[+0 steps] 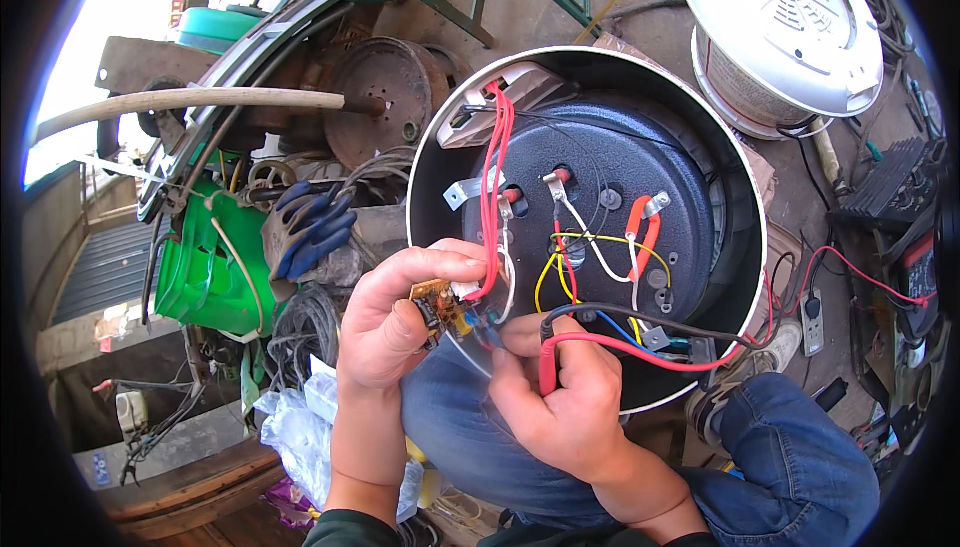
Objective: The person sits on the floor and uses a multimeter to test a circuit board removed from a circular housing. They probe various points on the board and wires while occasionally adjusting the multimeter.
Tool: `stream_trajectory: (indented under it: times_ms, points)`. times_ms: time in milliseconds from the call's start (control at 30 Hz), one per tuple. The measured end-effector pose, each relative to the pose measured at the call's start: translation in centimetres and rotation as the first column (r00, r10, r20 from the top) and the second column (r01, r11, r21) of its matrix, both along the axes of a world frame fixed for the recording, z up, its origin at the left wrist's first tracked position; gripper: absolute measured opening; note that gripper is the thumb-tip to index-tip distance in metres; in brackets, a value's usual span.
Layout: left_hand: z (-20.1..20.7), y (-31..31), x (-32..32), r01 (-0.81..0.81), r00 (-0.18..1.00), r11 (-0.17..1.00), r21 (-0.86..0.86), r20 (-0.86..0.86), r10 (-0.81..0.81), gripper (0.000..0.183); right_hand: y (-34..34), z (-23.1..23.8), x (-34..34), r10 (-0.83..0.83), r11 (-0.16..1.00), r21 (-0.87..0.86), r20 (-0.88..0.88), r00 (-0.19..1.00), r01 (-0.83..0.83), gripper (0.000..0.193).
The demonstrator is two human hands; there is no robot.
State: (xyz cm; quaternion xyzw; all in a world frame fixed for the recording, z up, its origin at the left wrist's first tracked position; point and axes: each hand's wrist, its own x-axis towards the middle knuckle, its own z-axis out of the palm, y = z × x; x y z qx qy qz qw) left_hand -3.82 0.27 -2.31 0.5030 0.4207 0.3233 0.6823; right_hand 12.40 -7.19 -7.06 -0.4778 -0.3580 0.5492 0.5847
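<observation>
My left hand (pixel 390 322) is closed around the edge of a small brown circuit board (pixel 436 309) in front of an upturned round appliance. A bundle of red wires (pixel 491 182) runs from the board's white connector up to the appliance's rim. In my right hand (pixel 560 387) are the red test lead (pixel 548 365) and the black test lead (pixel 575 309), gripped close together against the board's right side. Their tips are hidden by my fingers. Inside the appliance's white-rimmed black shell (pixel 735 277), a dark speckled pan (pixel 590 177) carries white, yellow, red and blue wires.
A white round vented cover (pixel 780 37) stands at the back right. Near the right edge, a red-cased device (pixel 920 272) has a red lead, and a power strip (pixel 813 322) lies on the floor. At left are a green bucket (pixel 200 272), blue-grey gloves (pixel 308 232) and plastic bags (pixel 300 432).
</observation>
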Motion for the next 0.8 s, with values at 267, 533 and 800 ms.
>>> stream_trajectory:
  times_ms: [267,533,800]
  points:
    - [0.9,-0.3,0.4,-0.108,0.988,0.993,0.04,-0.107,0.112,0.064,0.1,0.3,-0.2,-0.038,0.999,-0.022,0.049,0.998,0.039,0.014]
    - [0.9,-0.8,1.2,-0.108,0.978,0.988,0.113,-0.168,0.126,0.048,0.6,0.8,-1.3,-0.162,0.982,0.125,0.166,0.973,0.143,0.01]
    - [0.8,-0.7,1.4,-0.111,0.979,0.993,0.044,-0.169,0.117,0.032,0.5,0.6,-1.1,-0.163,0.974,0.198,0.297,0.941,0.106,0.009]
